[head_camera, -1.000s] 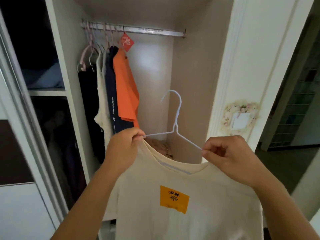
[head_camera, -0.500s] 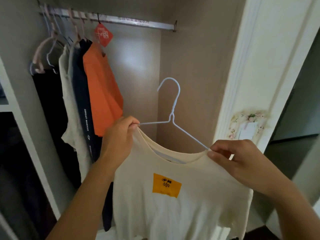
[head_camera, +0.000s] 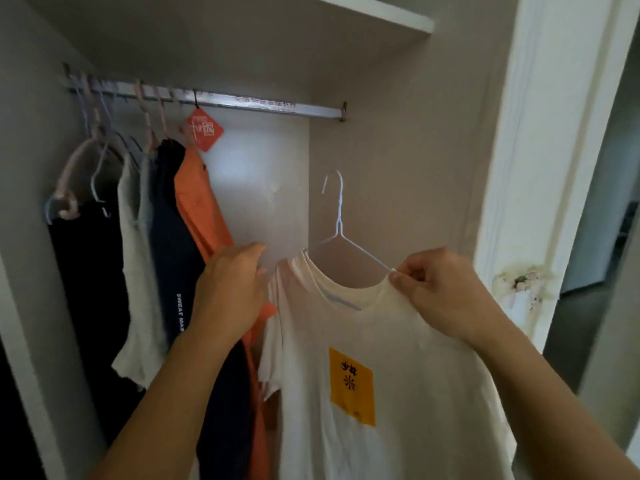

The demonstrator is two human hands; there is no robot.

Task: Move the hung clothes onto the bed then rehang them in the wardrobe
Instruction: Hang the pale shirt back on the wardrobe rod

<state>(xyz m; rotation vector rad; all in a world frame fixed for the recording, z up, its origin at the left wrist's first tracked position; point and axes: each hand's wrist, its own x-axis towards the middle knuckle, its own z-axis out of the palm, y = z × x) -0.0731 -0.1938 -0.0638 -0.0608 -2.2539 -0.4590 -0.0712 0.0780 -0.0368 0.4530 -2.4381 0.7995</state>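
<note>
Wardrobe rail [head_camera: 263, 106] above; right hand [head_camera: 440, 292] pinches cream shirt [head_camera: 381, 375] collar, left hand [head_camera: 232, 289] loose beside it

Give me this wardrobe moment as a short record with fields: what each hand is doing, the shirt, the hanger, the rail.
left hand: open, at the shirt's left shoulder, no clear grip
right hand: pinches collar and hanger wire
cream T-shirt: on the hanger, orange patch on the chest
white wire hanger: hook below the rail, not yet hung
rail: free on the right side
hung clothes: orange shirt, navy shirt, bunched at the left
</note>
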